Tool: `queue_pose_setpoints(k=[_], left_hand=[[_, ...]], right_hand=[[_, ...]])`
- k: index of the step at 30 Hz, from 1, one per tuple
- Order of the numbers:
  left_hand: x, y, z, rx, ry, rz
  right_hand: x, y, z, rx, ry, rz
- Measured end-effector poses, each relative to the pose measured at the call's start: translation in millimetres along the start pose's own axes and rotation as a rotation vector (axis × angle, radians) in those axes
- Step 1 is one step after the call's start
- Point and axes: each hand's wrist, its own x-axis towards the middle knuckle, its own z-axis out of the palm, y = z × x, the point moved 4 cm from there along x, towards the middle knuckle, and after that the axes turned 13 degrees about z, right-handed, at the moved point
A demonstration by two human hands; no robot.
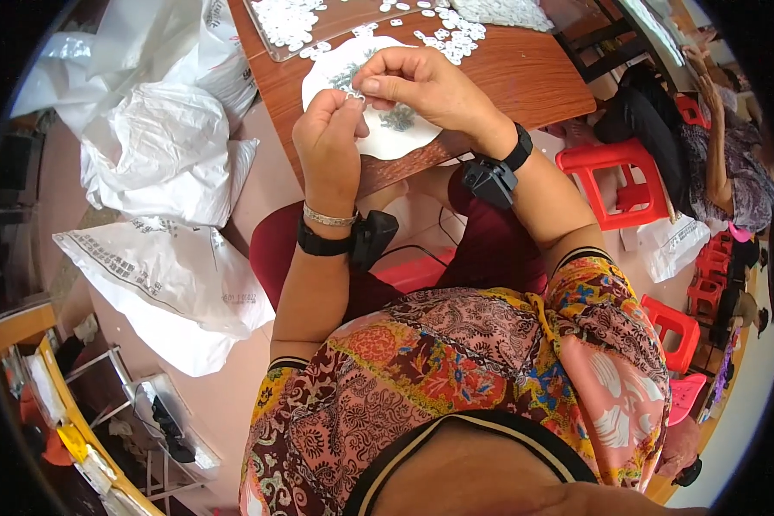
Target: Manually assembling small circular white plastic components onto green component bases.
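Observation:
Over a white round sheet or plate (413, 138) at the table's near edge, my two hands meet at the fingertips. My left hand (328, 138) pinches a small white ring-like piece (355, 96). The thumb and forefinger of my right hand (430, 90) close together at that same piece; whether they grip it or something smaller, I cannot make out. Small grey bits (397, 120) lie in a loose heap on the round sheet, partly behind my hands. Past it, several small flat white pieces with holes (456, 36) are scattered on the wooden table (525, 82).
A clear shallow tray (285, 26) of white pieces sits at the far left of the table, a filled bag (503, 12) at the far edge. Large white sacks (159, 150) stand on the floor at left. A red stool (619, 185) and another person (731, 163) are at right.

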Motion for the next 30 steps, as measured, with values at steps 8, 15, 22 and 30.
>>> queue_pose_setpoints(k=[8,15,22,30], left_hand=[[4,1,-3,-0.02,0.016,0.016],[11,6,-17,-0.154,0.099,0.016],[9,3,-16,-0.143,0.084,-0.016],[15,0,-32,-0.176,0.152,0.024]], right_hand=[[-6,-15,-27,-0.154,0.231,-0.143],[-8,24,-133,-0.833,0.56,0.112],[6,63,-156,-0.722,0.478,0.116],[13,7,-42,-0.744,0.34,-0.204]])
